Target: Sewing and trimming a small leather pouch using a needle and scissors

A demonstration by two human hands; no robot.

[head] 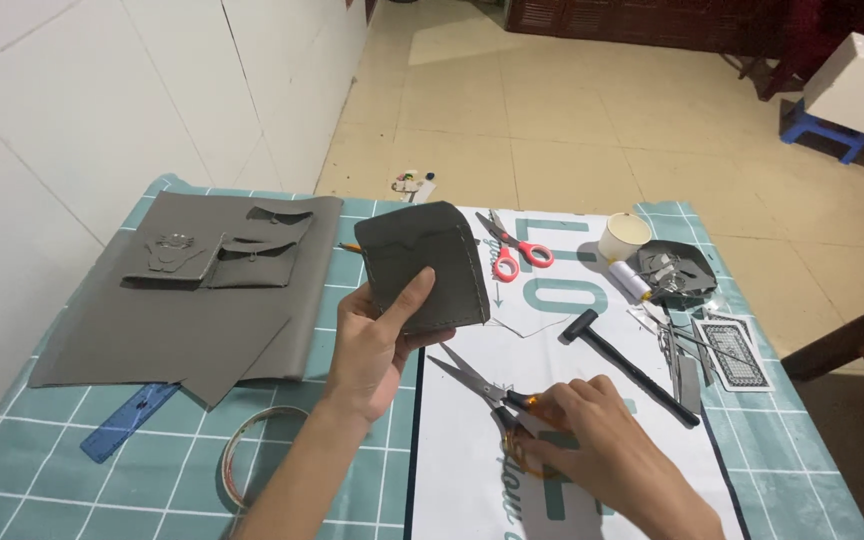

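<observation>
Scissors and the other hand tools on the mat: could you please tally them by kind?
Scissors: 2, an orange-handled pair under the right hand and a red-handled pair
Hammer: 1
Blue ruler: 1
Total: 4

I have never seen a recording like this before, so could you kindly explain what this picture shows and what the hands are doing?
There is no machine here: a person wears a camera on the head, looking down at their own two bare hands. The left hand holds up a grey leather wallet piece. The right hand rests on yellow-handled scissors lying on the table. On the teal cutting mat lie a grey leather sheet, red-handled scissors, a black hammer, a paper cup, a blue ruler and a tape roll.
</observation>
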